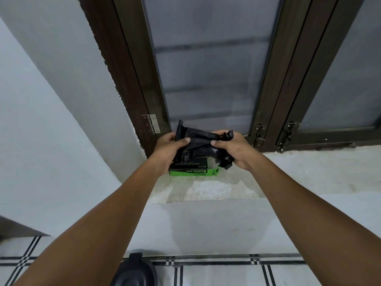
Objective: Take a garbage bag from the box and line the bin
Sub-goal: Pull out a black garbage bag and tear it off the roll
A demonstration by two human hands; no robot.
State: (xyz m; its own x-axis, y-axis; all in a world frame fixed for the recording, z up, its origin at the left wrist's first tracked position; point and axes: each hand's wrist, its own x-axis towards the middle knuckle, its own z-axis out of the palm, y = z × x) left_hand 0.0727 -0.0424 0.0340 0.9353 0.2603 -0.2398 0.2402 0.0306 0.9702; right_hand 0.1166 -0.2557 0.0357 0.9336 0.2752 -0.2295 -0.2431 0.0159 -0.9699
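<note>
Two hands up at the window ledge, both closed on the same black bag. Left hand (172,146) pinching one end of the bag (201,142), thumb on top, fingers curled under. Right hand (232,148) squeezing the other end, a crumpled bunch of black plastic sticking out below the palm. Bag stretched between the two, wrinkled, not opened up yet. Just under the hands, a green and black box (193,169) sitting on the pale stone ledge (288,172), touching or almost touching the bag, hard to tell which. Behind, a dark brown window frame (132,79) with cloudy glass. Far below, near the bottom edge, a round black thing (135,271) on the tiled floor (226,273), likely the bin, with its lid on by the look of it. First part nearly done: a bag out of the box and in the hands. Left to do, most likely: shaking the bag open, going down to the bin, opening it, and putting the bag inside with the edge folded over the rim.
</note>
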